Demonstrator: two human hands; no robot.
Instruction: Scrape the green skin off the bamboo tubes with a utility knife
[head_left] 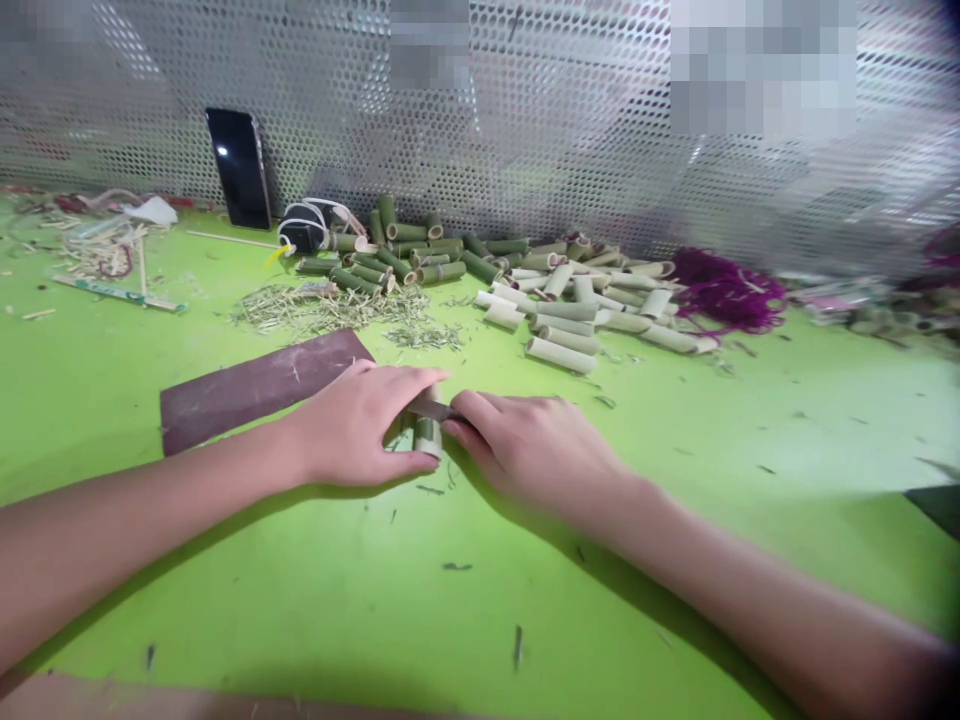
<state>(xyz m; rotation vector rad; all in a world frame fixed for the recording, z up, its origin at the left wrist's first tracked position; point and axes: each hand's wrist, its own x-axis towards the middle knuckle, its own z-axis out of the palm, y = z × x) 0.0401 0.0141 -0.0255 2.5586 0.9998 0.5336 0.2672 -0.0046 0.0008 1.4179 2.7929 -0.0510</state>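
My left hand grips a short bamboo tube on the green table, thumb at its near end and fingers at the far end. The tube is partly pale and partly green; the fingers cover some of it. My right hand is closed around a small knife, whose blade lies across the tube. The knife's handle is hidden in the fist. Just beyond my left wrist lies a flat brown sheet, perhaps sandpaper, dusted with pale marks.
Green bamboo tubes and pale scraped tubes are heaped at the back, near shavings. Purple string lies at the right. A phone leans on the perforated metal panel, beside a cable-wrapped black adapter.
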